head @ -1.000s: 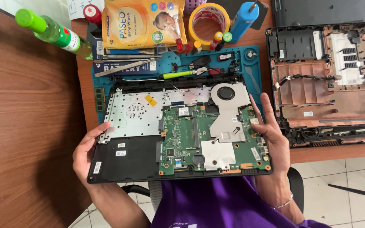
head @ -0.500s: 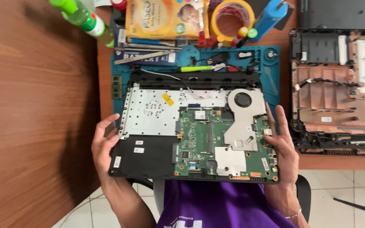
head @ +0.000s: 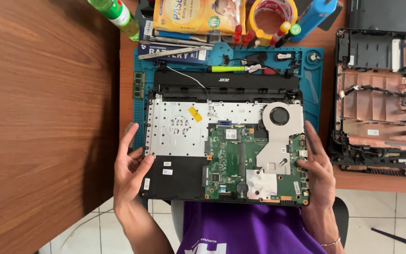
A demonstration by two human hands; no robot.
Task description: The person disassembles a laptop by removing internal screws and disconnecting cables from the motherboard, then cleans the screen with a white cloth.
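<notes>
Laptop: We see an open laptop base [head: 222, 146] lying flat between our two hands, on a blue work mat [head: 312, 89] on the brown tabletop [head: 48, 117].
Left hand: Our left hand [head: 130, 167] is open wide, its palm pressed against the left edge of the laptop base, fingers pointing up along the side.
Right hand: Our right hand [head: 316, 164] holds the right edge of the laptop base; the thumb lies on the green board [head: 229, 162], the fingers go along the outside.
Inside the laptop: A round fan [head: 279, 115] sits at the top right, with a silver metal plate [head: 179, 127] on the left and a black part [head: 175, 178] below it.
Near things: A green-handled screwdriver [head: 231, 68] lies on the mat just above the laptop. A green bottle [head: 116, 14], a yellow pack [head: 198, 16] and a tape roll [head: 273, 14] are farther up.
Right side: Another laptop shell [head: 381, 103], pink-brown inside, lies near our right hand but apart from it.
</notes>
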